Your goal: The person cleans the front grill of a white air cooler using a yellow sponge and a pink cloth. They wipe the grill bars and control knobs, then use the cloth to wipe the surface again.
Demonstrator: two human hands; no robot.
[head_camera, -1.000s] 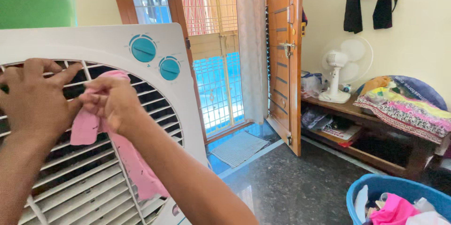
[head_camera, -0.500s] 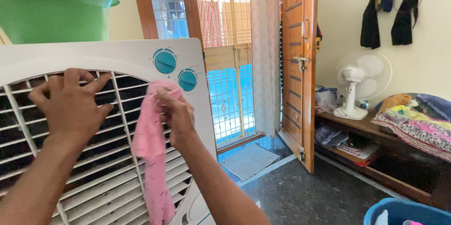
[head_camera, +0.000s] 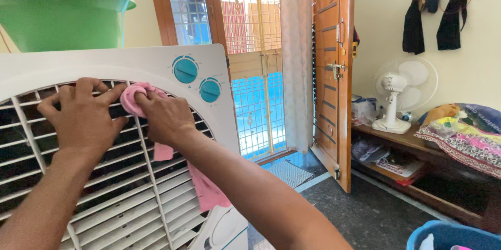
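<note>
I see my right hand (head_camera: 164,117) clenched on a pink cloth (head_camera: 136,98), pressing it against the top slats of the white air cooler grille (head_camera: 120,187) at the left of the frame. My left hand (head_camera: 83,119) lies flat beside it, fingers released. I judge the wiping barely begun: lower slats remain. Upper left, a green tub (head_camera: 57,15), contents hidden; lower right, a blue basket (head_camera: 449,235) holding cloths.
</note>
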